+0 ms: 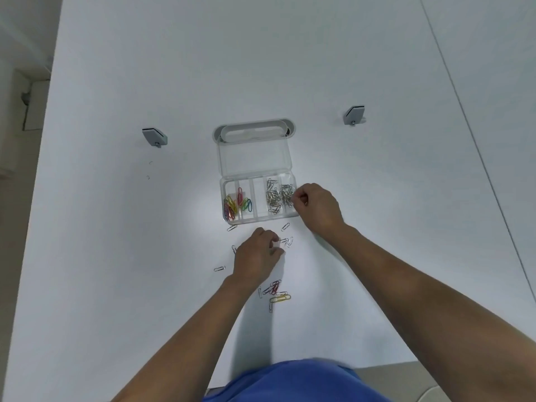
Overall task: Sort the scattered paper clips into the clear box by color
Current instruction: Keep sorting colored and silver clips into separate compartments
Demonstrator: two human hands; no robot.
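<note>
The clear box lies open on the white table, lid tipped back. Its left compartments hold coloured clips; its right ones hold silver clips. My right hand hovers at the box's right edge, fingers curled; what it holds is too small to tell. My left hand is down on the table just in front of the box, fingertips pinching a silver clip. Loose silver clips lie around it. A small mixed pile with red and yellow clips sits nearer me.
Two grey brackets are fixed to the table on either side of the box. A grey cable slot lies behind the lid. The table's front edge is by my blue shirt.
</note>
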